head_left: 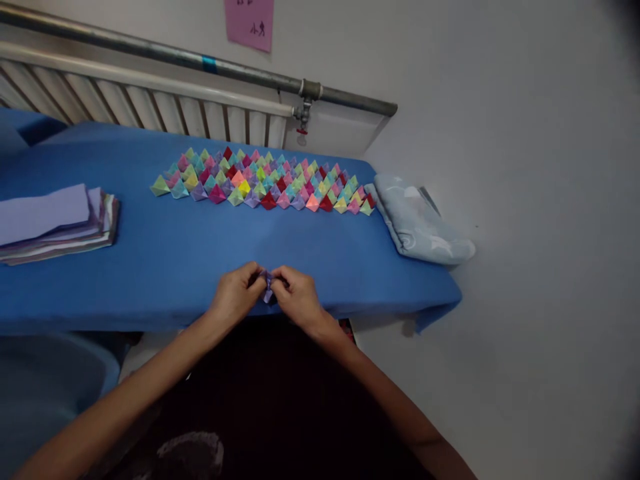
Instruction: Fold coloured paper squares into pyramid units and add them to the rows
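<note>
A small folded piece of purple paper (267, 293) is pinched between my two hands, over the front edge of the blue-covered table (210, 267). My left hand (237, 290) grips its left side with closed fingers. On the other side, my right hand (297, 293) holds it the same way. My fingertips hide most of its folds. Farther back on the table stand rows of several small folded paper boats (267, 200) in many colours. A stack of loose paper sheets (45, 217), purple on top, lies at the left.
A folded light-blue patterned cloth (423, 223) rests at the table's right end, by the wall. Behind the table run a radiator (185, 113) and a metal pipe (150, 52) with a valve (303, 113). A blue rounded thing (55, 373) stands below at the left.
</note>
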The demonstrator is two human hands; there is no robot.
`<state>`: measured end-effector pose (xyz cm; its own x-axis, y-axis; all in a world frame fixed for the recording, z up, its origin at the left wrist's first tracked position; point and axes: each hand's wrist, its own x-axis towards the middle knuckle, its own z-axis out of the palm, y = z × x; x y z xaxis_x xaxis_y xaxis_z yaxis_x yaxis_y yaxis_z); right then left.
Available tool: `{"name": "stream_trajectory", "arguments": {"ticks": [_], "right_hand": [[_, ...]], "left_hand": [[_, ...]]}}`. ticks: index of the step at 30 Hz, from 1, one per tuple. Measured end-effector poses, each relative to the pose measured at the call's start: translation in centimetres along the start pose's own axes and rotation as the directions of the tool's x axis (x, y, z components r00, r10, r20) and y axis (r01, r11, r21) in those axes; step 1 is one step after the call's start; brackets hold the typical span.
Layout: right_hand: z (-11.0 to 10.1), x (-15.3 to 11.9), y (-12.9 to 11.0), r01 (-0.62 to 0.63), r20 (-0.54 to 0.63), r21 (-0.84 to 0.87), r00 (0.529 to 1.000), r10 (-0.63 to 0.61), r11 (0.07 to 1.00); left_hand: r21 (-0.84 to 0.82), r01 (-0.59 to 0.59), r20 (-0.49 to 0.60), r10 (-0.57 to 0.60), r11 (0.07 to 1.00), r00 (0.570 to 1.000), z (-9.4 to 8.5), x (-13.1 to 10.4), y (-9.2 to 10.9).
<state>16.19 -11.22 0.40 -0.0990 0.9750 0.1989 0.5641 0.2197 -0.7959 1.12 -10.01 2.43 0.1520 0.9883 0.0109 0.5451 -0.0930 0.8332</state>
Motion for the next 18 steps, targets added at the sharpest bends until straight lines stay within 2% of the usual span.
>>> {"name": "stream_trajectory", "arguments": {"ticks": [4, 8, 14, 18], "right_hand": [[0.07, 0.13, -0.14, -0.081, -0.001, 0.057, 0.997, 0.082, 0.995], [-0.07, 0.13, -0.18, -0.101, -0.004, 0.059, 0.995, 0.102, 0.993], [-0.01, 0.20, 0.07, -0.135, 0.003, 0.109, 0.991, 0.135, 0.985], [-0.13, 0.21, 0.00, -0.141, 0.017, 0.174, 0.990, 0.140, 0.975]], "left_hand": [[-0.215, 0.079, 0.039, -0.072, 0.973, 0.997, 0.30, -0.14, -0.04], [-0.459, 0.228, 0.162, -0.171, 0.859, 0.972, 0.24, -0.29, 0.21], [-0.501, 0.287, 0.218, -0.202, 0.816, 0.955, -0.32, -0.32, 0.12], [-0.531, 0.282, 0.237, -0.179, 0.800, 0.955, -0.32, -0.21, -0.52]]}}
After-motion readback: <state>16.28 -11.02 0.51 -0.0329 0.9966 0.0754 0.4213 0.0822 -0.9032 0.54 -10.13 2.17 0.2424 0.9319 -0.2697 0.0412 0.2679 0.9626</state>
